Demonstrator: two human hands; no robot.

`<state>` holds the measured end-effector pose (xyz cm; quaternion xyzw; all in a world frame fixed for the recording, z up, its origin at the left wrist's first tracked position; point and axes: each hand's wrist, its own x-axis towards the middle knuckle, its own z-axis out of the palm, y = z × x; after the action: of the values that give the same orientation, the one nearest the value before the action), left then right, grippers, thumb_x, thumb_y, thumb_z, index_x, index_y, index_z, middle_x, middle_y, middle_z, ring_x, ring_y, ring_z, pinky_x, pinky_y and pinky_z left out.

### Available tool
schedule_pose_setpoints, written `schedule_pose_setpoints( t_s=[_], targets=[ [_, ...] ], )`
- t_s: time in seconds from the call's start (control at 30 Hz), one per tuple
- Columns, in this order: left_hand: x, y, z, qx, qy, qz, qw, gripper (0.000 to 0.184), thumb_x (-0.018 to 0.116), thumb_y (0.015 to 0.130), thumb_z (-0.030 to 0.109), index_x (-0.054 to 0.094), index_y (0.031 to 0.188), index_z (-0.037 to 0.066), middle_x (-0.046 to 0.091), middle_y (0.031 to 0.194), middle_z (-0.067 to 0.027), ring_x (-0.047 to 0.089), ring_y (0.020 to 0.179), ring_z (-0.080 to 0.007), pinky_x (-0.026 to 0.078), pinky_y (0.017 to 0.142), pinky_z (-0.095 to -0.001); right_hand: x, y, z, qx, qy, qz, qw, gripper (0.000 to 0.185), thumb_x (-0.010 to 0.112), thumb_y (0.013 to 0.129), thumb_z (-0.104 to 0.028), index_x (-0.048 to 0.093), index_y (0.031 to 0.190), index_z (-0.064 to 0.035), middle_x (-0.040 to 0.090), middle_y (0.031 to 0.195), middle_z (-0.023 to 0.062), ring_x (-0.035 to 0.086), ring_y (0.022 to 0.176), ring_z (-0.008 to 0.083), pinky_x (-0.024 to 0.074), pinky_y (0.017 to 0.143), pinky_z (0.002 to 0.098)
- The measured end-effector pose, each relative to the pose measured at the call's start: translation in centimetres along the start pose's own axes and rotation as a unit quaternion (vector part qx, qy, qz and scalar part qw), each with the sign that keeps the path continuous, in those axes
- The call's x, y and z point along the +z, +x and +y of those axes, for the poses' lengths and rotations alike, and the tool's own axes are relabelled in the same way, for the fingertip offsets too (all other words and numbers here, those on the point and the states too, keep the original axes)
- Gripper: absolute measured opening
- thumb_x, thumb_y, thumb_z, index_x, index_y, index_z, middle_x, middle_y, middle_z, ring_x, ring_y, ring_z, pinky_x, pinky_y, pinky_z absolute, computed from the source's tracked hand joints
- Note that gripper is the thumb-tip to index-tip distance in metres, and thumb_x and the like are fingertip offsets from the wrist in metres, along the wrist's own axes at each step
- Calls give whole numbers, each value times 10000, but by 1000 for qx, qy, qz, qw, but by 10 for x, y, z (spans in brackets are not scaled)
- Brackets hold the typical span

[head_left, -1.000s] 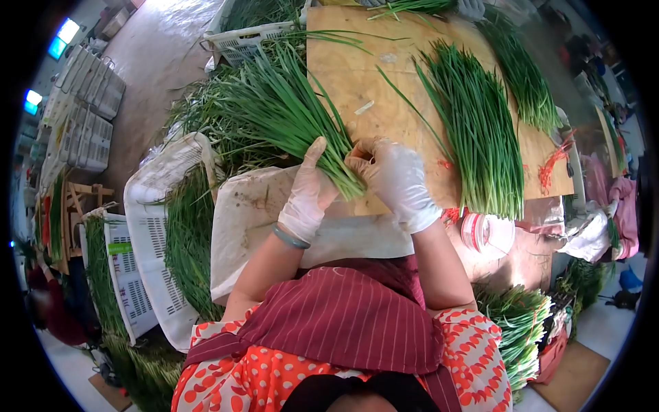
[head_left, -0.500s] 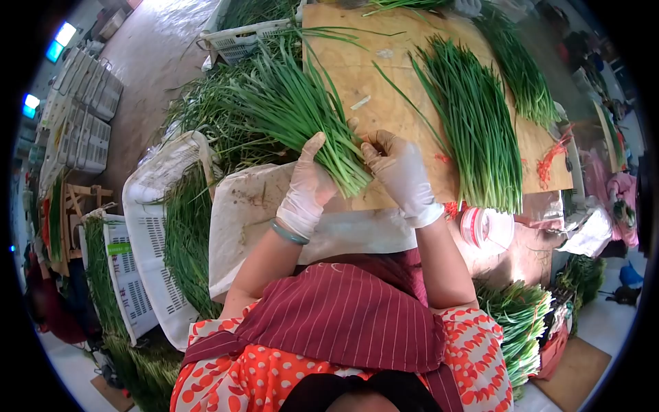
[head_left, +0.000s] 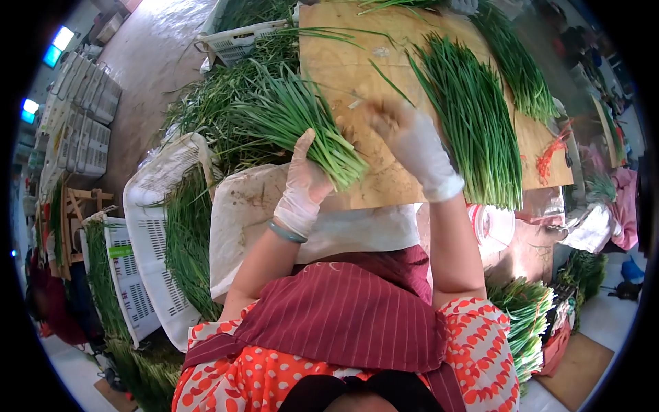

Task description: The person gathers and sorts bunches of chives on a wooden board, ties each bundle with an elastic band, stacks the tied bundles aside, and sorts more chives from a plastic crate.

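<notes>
A bunch of Chinese chives (head_left: 295, 110) lies in the grip of my gloved left hand (head_left: 309, 175), its pale cut ends pointing toward the lower right. My thumb shows on top; the other fingers are largely hidden under the stems. To the right of those ends, my gloved right hand (head_left: 415, 144) hovers over the wooden board (head_left: 371, 189), apart from the bunch. Motion smears its fingertips, so whether they hold anything is hidden. A larger pile of chives (head_left: 473, 123) rests on the board just right of that hand.
White crates (head_left: 154, 240) of chives stand at my left, with loose chives (head_left: 226, 110) heaped beyond them. Red ties (head_left: 549, 161) lie at the board's right edge. A clear plastic tub (head_left: 493, 226) sits below the board, and bundled chives (head_left: 525, 323) stand at lower right.
My right hand has left the stem ends and moved right and slightly up over the board. The left hand still holds the bunch, nearly in place.
</notes>
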<state>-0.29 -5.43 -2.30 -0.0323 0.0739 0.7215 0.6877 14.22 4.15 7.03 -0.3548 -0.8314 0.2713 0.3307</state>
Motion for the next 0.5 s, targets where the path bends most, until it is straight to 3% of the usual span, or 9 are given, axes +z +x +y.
schedule_pose_setpoints(
  t_s=[0.07, 0.2, 0.3, 0.37, 0.4, 0.47, 0.5],
  targets=[
    [12, 1, -1, 9, -40, -19, 999, 421, 639, 808, 223, 530, 1186, 72, 579, 1177, -70, 524, 1110, -268, 350, 1025, -488, -9, -25, 14, 128, 99, -187, 969, 302, 671, 774, -250, 665, 978, -27, 641, 829, 205, 633, 761, 281, 478, 698, 342],
    [12, 3, -3, -6, -33, -39, 999, 426, 637, 813, 221, 522, 1194, 69, 579, 1172, -74, 540, 1094, -243, 362, 1021, -467, 5, -57, 5, 162, 110, -187, 963, 302, 682, 765, -243, 668, 965, -17, 655, 828, 181, 628, 720, 221, 472, 674, 315],
    [7, 6, -1, 37, -5, -10, 999, 421, 626, 823, 218, 517, 1197, 60, 579, 1173, -72, 556, 1073, -227, 373, 1017, -453, 5, -59, 4, 236, 163, -188, 939, 268, 674, 776, -207, 668, 954, -7, 671, 807, 133, 609, 706, 154, 466, 651, 285],
    [-1, 6, 7, 40, 14, -56, 998, 415, 610, 837, 218, 511, 1200, 45, 580, 1172, -73, 567, 1060, -220, 385, 1008, -449, -21, -49, -15, 269, 118, -269, 917, 190, 669, 794, -86, 661, 940, 35, 660, 771, 57, 588, 706, 94, 475, 660, 245],
    [-2, 4, 9, 42, 14, -54, 998, 415, 610, 837, 218, 511, 1200, 45, 580, 1172, -73, 567, 1060, -220, 385, 1008, -449, -32, -48, -14, 268, 119, -272, 917, 190, 669, 794, -86, 661, 940, 35, 660, 771, 57, 588, 706, 94, 475, 660, 245],
    [-4, 3, 11, 36, 10, -51, 998, 417, 601, 844, 222, 504, 1202, 32, 580, 1171, -80, 580, 1035, -219, 407, 987, -442, -53, -45, -11, 125, 259, -402, 869, 190, 665, 802, -110, 661, 920, 39, 665, 800, 69, 591, 701, 106, 471, 652, 239],
    [-3, 2, 11, 35, 9, -51, 998, 417, 601, 844, 222, 504, 1202, 32, 580, 1171, -80, 580, 1035, -219, 407, 987, -442, -59, -44, -21, 218, 359, -351, 837, 200, 667, 804, -142, 662, 907, 29, 665, 830, 57, 592, 723, 122, 477, 667, 266]
  ],
)
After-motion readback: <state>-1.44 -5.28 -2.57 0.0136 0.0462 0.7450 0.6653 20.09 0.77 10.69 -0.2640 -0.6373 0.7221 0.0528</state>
